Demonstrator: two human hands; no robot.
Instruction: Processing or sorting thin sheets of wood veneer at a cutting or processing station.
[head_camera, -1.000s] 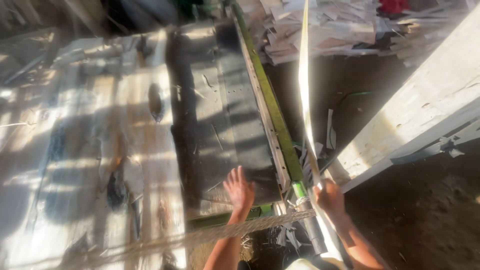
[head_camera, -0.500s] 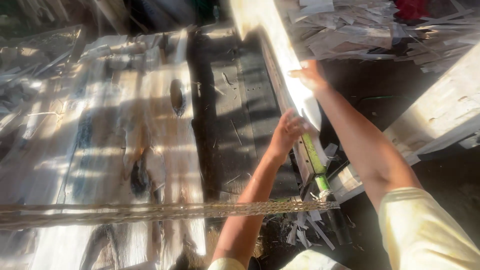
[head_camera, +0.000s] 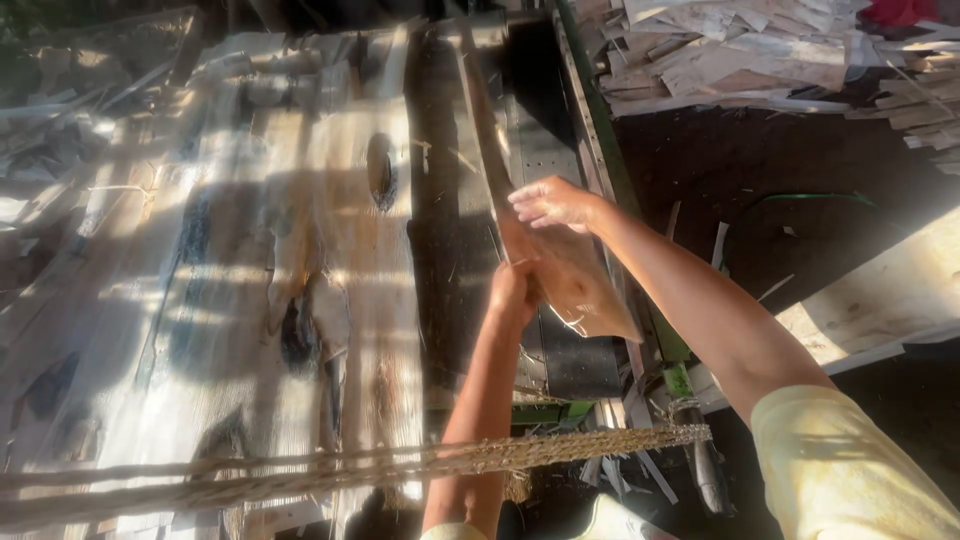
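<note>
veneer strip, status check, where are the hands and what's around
Left hand grips the veneer strip at its lower part. Right hand rests on the strip's upper edge. Wide veneer sheet to the left, frayed rope stretched across below.

Both hands hold a thin wood veneer strip (head_camera: 560, 265) tilted over the dark machine bed (head_camera: 470, 200) — the left hand (head_camera: 515, 290) pinches its lower edge, the right hand (head_camera: 552, 203) rests on its upper face. A wide veneer sheet (head_camera: 300, 260) lies beside; a rope (head_camera: 400, 462) crosses below.
</note>
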